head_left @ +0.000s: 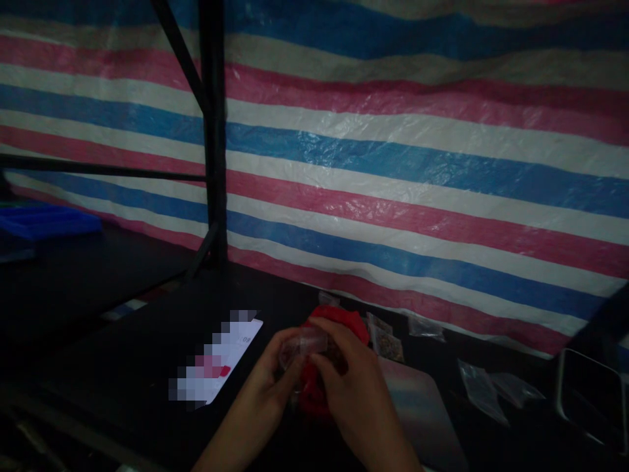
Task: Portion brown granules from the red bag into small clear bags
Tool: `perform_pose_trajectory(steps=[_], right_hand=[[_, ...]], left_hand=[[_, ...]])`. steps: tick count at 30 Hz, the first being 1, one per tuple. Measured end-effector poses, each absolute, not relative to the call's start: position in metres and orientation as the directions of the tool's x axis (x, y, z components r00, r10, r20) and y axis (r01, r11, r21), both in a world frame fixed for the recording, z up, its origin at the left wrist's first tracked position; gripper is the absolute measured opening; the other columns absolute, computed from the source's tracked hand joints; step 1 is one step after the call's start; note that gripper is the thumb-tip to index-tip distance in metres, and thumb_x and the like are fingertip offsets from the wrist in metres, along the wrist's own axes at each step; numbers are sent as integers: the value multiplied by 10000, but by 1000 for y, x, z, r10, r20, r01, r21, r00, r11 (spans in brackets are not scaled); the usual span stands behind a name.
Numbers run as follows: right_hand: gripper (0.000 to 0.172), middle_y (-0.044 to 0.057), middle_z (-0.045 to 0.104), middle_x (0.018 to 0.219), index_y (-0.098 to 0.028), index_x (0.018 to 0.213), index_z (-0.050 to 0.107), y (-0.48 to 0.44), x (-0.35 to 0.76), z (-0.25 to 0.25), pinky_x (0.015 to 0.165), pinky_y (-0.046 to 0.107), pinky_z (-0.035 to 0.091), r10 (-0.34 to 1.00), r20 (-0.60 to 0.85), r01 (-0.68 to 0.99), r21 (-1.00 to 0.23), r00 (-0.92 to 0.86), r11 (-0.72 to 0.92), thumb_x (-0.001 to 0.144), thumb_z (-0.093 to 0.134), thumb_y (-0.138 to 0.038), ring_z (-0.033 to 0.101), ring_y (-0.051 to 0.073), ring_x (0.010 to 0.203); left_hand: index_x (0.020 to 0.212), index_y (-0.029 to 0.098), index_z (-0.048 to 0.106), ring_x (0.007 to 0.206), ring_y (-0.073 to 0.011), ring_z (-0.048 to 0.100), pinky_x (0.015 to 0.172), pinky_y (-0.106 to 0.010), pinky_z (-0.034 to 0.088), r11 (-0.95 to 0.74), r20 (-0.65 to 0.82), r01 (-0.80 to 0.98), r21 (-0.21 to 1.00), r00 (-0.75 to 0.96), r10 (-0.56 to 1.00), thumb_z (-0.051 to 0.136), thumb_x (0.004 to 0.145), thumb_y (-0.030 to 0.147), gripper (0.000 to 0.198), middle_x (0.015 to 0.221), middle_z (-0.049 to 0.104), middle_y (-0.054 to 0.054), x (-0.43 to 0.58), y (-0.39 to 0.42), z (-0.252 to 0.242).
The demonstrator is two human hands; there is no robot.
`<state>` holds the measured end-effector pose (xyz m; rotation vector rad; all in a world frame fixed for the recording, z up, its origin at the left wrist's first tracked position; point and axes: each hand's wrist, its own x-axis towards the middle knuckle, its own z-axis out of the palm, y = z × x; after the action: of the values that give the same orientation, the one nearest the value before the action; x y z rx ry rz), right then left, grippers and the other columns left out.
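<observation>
Both my hands meet low in the middle of the head view over a dark table (147, 367). My left hand (265, 387) and my right hand (351, 387) pinch a small clear plastic bag (303, 345) between their fingertips. Just behind and under the hands lies a red bag or cloth (351, 324); what is in it I cannot tell. Both hands have their fingers closed on the clear bag.
A white card (221, 367) lies left of the hands. Small clear bags (388, 341) (484, 390) lie along the back right. A grey flat plate (422, 406), a dark tray (592, 393) at the right, a black post (213, 131), a blue tray (44, 219) and a striped tarpaulin (417, 144) behind.
</observation>
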<state>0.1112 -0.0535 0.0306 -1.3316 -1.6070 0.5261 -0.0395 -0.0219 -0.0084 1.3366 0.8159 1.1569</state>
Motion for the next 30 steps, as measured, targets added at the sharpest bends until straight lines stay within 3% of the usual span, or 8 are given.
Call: perform_pose_trajectory(steps=[6, 10, 14, 17, 20, 22, 27, 30], right_hand=[[464, 29, 721, 1425, -304, 1341, 708, -45, 125, 28, 1204, 475, 457, 882, 445, 533, -789, 156, 304, 903, 668, -158, 643, 254, 1358], [596, 90, 730, 1401, -219, 1368, 694, -39, 144, 13, 1178, 491, 482, 901, 409, 671, -710, 144, 214, 824, 584, -1, 668, 285, 1322], [698, 129, 747, 1328, -180, 1289, 747, -34, 150, 4, 1129, 495, 516, 933, 344, 827, -551, 101, 114, 702, 505, 111, 674, 313, 1278], [697, 132, 742, 1309, -178, 1253, 762, -24, 146, 3, 1150, 506, 486, 932, 351, 852, -512, 91, 109, 697, 474, 127, 634, 322, 1313], [682, 144, 750, 1281, -165, 1261, 759, -15, 143, 2, 1153, 539, 466, 937, 339, 856, -506, 87, 103, 725, 454, 128, 629, 337, 1306], [662, 150, 758, 1253, -164, 1255, 764, -10, 141, -1, 1146, 547, 466, 944, 321, 849, -517, 79, 105, 738, 465, 122, 640, 342, 1286], [714, 159, 732, 1287, -159, 1281, 755, -5, 139, -8, 1116, 495, 494, 956, 281, 802, -588, 81, 105, 688, 492, 141, 663, 328, 1243], [737, 133, 729, 1306, -176, 1286, 747, -3, 140, -14, 1113, 437, 502, 960, 264, 748, -654, 91, 109, 662, 513, 139, 674, 291, 1243]], left_hand=[[1278, 240, 602, 1153, -248, 728, 979, -346, 580, -151, 163, -128, 980, 85, 983, 709, 885, 593, 539, 1244, 752, -78, -43, -17, -5], [1312, 271, 599, 1167, -265, 711, 932, -350, 583, -206, 194, -40, 978, -203, 960, 672, 832, 671, 629, 1216, 748, -60, -46, -25, 19], [1235, 265, 635, 969, -301, 739, 746, -385, 596, -105, 147, 160, 981, -277, 949, 552, 860, 660, 551, 1053, 749, -65, -38, -34, 29], [1233, 218, 591, 959, -328, 746, 819, -461, 598, -98, 153, 352, 931, -132, 979, 420, 959, 510, 436, 1043, 739, -106, -21, -34, 11], [1158, 152, 606, 1154, -474, 658, 1018, -634, 480, -93, 179, 445, 891, -156, 971, 540, 880, 431, 399, 1183, 697, -228, -3, -25, -10], [1123, 141, 608, 1216, -509, 617, 1063, -665, 425, -87, 182, 453, 887, -170, 969, 590, 829, 347, 359, 1221, 673, -264, 4, -16, -19], [1014, 240, 587, 959, -287, 750, 875, -401, 564, -83, 116, 297, 951, -95, 989, 569, 772, 109, 276, 1009, 737, -79, 4, 8, -23], [981, 248, 584, 846, -224, 755, 759, -315, 574, -47, 62, 179, 983, -82, 995, 568, 744, 79, 292, 921, 739, -26, 0, 14, -23]])
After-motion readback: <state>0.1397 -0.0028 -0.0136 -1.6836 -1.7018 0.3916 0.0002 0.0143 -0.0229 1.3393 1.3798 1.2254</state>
